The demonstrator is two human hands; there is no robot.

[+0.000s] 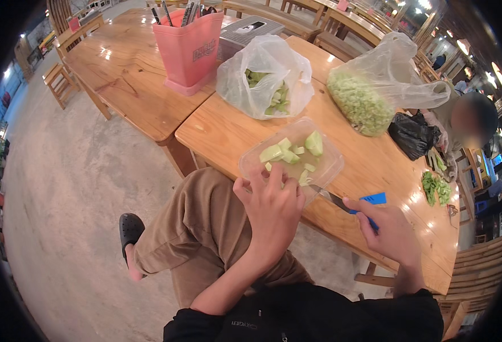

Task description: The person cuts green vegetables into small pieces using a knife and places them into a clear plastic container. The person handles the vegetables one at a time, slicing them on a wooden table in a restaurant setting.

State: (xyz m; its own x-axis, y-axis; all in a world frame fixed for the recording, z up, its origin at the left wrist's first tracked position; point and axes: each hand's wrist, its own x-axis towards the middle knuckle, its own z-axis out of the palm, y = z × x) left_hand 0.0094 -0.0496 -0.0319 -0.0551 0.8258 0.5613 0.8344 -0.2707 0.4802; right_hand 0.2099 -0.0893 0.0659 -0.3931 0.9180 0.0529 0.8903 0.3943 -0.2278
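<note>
A shallow clear plastic tray (335,159) lies near the table's front edge, holding pale green vegetable chunks (280,150) and smaller cut pieces. My left hand (273,199) is over the tray's near side, fingers bent down; what lies under the fingertips is hidden, so a hold cannot be told. In my right hand (383,226) is a knife with a blue handle (368,220), its blade (330,199) reaching over the tray's near right edge beside thin slices. A flat blue plastic piece (374,198) shows just beyond the right hand.
Behind the tray stand an open plastic bag (264,77) of green pieces and a bag of chopped vegetable (360,102). A pink cutlery holder (186,51) is back left. To the right are a black bag (413,134), cut greens (435,188) and a seated person (445,111).
</note>
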